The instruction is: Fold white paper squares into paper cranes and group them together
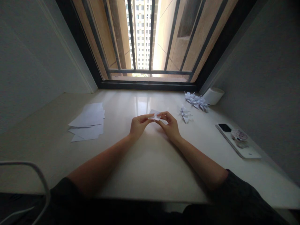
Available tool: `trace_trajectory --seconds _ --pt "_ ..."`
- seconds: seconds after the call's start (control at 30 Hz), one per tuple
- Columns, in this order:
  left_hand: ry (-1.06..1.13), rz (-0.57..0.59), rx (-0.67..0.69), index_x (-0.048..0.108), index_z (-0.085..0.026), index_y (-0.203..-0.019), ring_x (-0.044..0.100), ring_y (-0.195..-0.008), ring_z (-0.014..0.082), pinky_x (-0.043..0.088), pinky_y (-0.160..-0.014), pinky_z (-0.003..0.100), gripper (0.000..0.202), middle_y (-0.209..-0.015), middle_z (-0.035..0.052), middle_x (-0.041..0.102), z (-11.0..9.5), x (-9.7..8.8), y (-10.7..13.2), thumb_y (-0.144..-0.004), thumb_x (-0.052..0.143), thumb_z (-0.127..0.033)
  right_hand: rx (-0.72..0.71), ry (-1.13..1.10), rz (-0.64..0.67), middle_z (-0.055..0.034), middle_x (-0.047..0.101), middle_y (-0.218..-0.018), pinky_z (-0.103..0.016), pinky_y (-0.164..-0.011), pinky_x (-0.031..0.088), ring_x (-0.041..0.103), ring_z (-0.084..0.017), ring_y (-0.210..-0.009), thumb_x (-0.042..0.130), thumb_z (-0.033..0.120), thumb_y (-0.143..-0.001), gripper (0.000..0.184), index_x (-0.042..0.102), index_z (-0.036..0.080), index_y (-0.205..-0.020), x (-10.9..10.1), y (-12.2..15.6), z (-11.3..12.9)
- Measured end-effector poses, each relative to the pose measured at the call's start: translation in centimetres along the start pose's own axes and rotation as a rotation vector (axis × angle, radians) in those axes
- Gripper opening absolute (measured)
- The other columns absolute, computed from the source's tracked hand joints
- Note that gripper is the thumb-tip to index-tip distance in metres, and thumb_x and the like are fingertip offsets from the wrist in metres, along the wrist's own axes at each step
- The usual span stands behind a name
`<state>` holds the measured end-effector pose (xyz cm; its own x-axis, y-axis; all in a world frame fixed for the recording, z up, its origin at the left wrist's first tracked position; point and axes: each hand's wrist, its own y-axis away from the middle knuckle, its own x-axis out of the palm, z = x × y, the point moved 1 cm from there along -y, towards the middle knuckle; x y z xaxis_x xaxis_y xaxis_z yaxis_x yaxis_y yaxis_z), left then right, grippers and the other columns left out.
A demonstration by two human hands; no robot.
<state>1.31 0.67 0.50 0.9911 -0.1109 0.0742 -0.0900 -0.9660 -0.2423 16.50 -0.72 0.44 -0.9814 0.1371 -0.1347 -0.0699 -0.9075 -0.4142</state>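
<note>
A small piece of folded white paper (154,116) is pinched between both hands, just above the middle of the pale sill. My left hand (140,125) grips its left side with thumb and fingers. On the other side, my right hand (169,124) has its thumb and curled fingers closed on the paper. The fingertips cover part of it, so its exact folded shape is hard to make out. To the right of my right hand lies a small group of folded white paper pieces (185,114) with pointed tips.
Loose white paper sheets (90,115) overlap at left. More folded paper pieces (196,102) lie at back right by a white cylindrical object (213,95). A phone (234,143) with a round grip lies right. A white cable (42,178) loops at front left. A barred window (150,82) stands behind.
</note>
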Motion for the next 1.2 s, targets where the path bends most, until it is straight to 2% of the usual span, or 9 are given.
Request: trace_trajectory --seconds 0.17,0.4,0.53,0.73,0.97,1.2 --pt "-0.007 -0.086 -0.044 0.073 -0.018 -0.091 0.065 -0.089 0.0201 0.05 -0.086 0.036 0.029 -0.099 0.0068 0.072 -0.56 -0.02 0.06 -0.065 0.074 -0.031 0.066 -0.07 0.015 -0.0023 0.07 -0.089 -0.037 -0.086 0.049 0.066 -0.019 -0.086 0.069 0.042 -0.071 0.025 0.066 0.023 -0.087 0.13 -0.03 0.03" --pt "-0.026 -0.076 -0.046 0.073 -0.02 -0.093 0.064 -0.083 0.0186 0.05 -0.078 0.033 0.03 -0.095 0.0058 0.072 -0.2 -0.12 0.03 -0.064 0.075 -0.031 0.144 -0.228 -0.056 -0.003 0.072 -0.079 -0.037 -0.082 0.052 0.066 -0.019 -0.078 0.075 0.041 -0.064 0.023 0.071 0.021 -0.074 0.3 -0.17 -0.24" --pt "-0.004 -0.076 -0.06 0.072 -0.022 -0.093 0.064 -0.083 0.0181 0.049 -0.075 0.032 0.031 -0.097 0.0058 0.072 0.02 -0.23 -0.04 -0.065 0.074 -0.032 0.219 -0.305 -0.055 -0.0031 0.073 -0.08 -0.039 -0.082 0.052 0.067 -0.02 -0.077 0.076 0.04 -0.062 0.023 0.072 0.021 -0.075 0.5 -0.12 -0.07" --pt "0.029 -0.066 -0.078 0.072 -0.021 -0.095 0.065 -0.087 0.02 0.049 -0.077 0.033 0.031 -0.091 0.0067 0.073 -0.03 -0.26 -0.04 -0.066 0.073 -0.031 0.235 -0.3 -0.082 -0.0033 0.073 -0.078 -0.037 -0.08 0.053 0.067 -0.019 -0.076 0.078 0.04 -0.058 0.025 0.071 0.02 -0.073 0.48 -0.09 0.02" --pt "0.043 -0.077 -0.087 0.072 -0.021 -0.094 0.066 -0.088 0.0208 0.05 -0.079 0.035 0.032 -0.093 0.0068 0.073 0.03 -0.06 -0.04 -0.065 0.073 -0.034 0.262 -0.332 -0.106 -0.0037 0.073 -0.076 -0.036 -0.08 0.052 0.067 -0.018 -0.074 0.078 0.039 -0.06 0.024 0.071 0.019 -0.073 0.67 -0.05 -0.31" --pt "0.028 -0.058 -0.067 0.072 -0.019 -0.094 0.066 -0.083 0.019 0.05 -0.075 0.033 0.035 -0.092 0.0072 0.073 -0.22 0.06 -0.04 -0.063 0.074 -0.036 0.247 -0.334 -0.122 -0.004 0.072 -0.074 -0.036 -0.078 0.052 0.067 -0.018 -0.072 0.078 0.039 -0.06 0.025 0.07 0.019 -0.073 0.7 -0.03 -0.14"
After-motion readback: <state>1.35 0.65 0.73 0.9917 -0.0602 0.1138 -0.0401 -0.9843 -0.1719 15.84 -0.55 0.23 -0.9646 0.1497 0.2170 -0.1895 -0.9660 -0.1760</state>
